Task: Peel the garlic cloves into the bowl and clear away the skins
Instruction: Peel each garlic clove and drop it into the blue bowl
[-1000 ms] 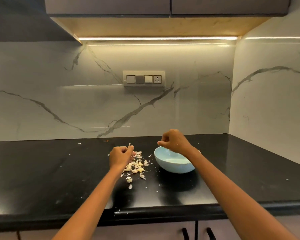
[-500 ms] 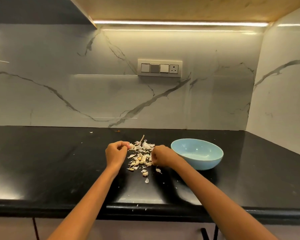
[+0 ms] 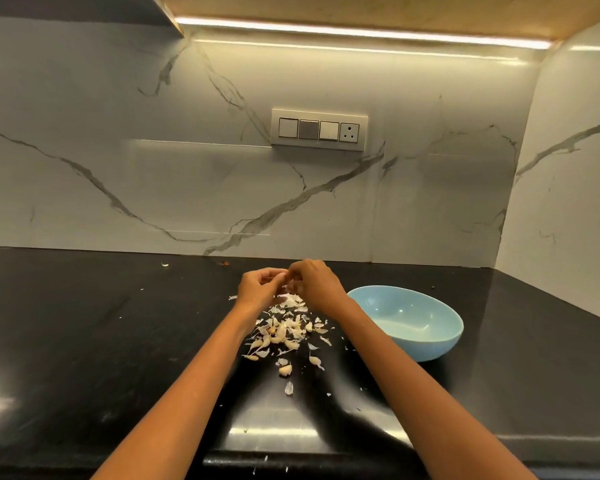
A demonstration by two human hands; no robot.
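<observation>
- Both my arms reach forward over the counter point(image 3: 84, 341), hands raised and meeting just behind the garlic pile point(image 3: 284, 332).
- My left hand point(image 3: 258, 289) has fingers curled, pinching a small garlic piece point(image 3: 289, 284) at the fingertips.
- My right hand point(image 3: 317, 282) is curled too, pinching the same piece from the other side; the piece is mostly hidden.
- The pile of skins and cloves lies between my forearms.
- The blue bowl point(image 3: 426, 344) sits just right of the pile.

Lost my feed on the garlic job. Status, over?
Left hand and right hand together pinching a garlic clove above the skin pile. Blue bowl right of pile. Nothing in the way.
</observation>
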